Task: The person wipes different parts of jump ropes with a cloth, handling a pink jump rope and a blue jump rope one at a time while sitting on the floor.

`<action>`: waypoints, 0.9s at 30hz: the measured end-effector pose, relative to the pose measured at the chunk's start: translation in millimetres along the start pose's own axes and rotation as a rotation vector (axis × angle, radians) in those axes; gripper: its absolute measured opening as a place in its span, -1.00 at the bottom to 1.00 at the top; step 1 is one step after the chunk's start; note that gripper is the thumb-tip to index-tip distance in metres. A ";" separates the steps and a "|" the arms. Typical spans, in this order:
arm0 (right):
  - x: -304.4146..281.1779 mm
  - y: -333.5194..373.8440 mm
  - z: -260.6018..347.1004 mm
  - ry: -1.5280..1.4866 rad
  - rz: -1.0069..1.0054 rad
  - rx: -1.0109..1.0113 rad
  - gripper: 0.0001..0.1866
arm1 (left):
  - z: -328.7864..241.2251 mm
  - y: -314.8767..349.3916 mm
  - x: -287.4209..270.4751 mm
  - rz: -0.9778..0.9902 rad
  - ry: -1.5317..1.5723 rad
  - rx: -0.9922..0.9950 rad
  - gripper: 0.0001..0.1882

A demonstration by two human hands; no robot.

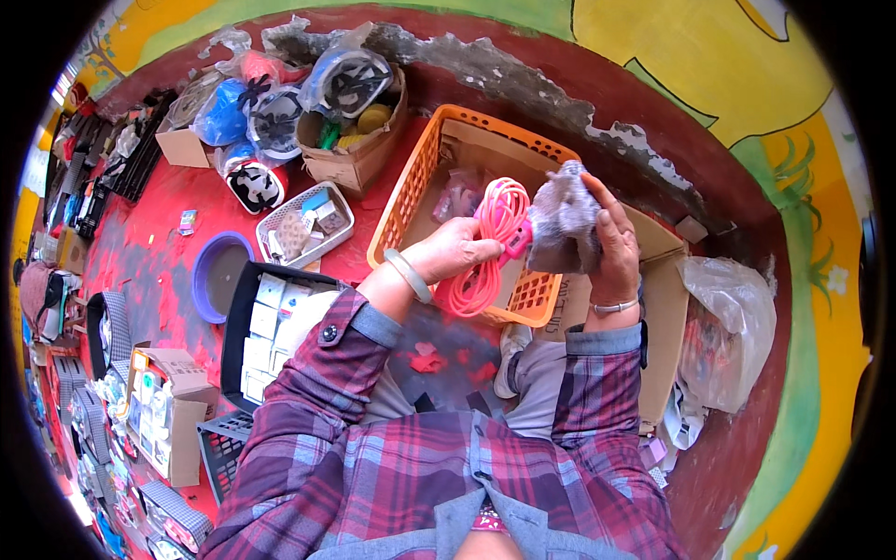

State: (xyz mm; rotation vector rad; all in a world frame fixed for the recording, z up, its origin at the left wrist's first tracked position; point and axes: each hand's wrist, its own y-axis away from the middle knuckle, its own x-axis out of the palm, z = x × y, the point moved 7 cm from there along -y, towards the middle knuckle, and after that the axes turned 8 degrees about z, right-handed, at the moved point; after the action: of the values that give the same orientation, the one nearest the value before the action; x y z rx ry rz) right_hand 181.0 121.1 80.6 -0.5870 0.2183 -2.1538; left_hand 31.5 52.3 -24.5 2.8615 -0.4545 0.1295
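Note:
My left hand (450, 252) is closed around a coiled pink skipping rope (478, 287), whose pink handle with a small dark window points to the right. In my right hand (616, 250) is a grey, crumpled, fuzzy-looking bundle (564, 217), perhaps in clear plastic; its exact kind is unclear. The bundle is right beside the rope handle, and I cannot tell whether they touch. Below both hands stands an orange plastic basket (399, 207), with cardboard and a small pink bagged item (458, 194) inside.
An open cardboard box (661, 322) and a clear plastic bag (733, 327) stand at right. To the left are a purple basin (201, 280), a white basket (308, 252), a black crate (235, 341) of small white boxes, and bagged helmets (350, 79) by a carton (350, 168).

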 end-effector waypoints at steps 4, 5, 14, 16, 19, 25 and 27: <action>8.7 -4.2 -14.1 0.348 0.053 -0.004 -0.26 | -8.7 1.0 19.3 0.191 -0.118 0.138 -0.69; 15.6 -6.0 -17.2 0.466 0.132 0.078 -0.25 | -10.3 4.2 25.4 0.206 -0.052 0.157 -0.68; 9.0 1.8 -37.4 0.111 0.199 0.372 -0.50 | -4.9 8.2 27.8 0.347 -0.590 0.135 -0.72; 9.6 1.4 -37.9 0.153 0.151 0.360 -0.54 | -5.1 7.3 28.5 0.333 -0.516 0.107 -0.74; 18.1 -1.6 -37.5 0.260 0.242 0.375 -0.47 | -4.7 8.8 26.1 0.311 -0.450 0.010 -0.79; 37.3 -0.5 -42.8 0.481 0.405 0.393 -0.42 | 12.9 2.3 21.2 0.319 -0.417 0.001 -0.80; 47.2 -3.3 -38.2 0.689 0.445 0.227 -0.57 | 18.7 -0.4 18.9 0.315 -0.360 0.025 -0.80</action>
State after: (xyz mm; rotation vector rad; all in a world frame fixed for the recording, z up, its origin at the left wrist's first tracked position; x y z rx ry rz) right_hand 136.0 83.7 64.1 0.3297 0.4228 -1.8301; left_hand 50.5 42.5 -40.4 2.8180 -0.9772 -0.3333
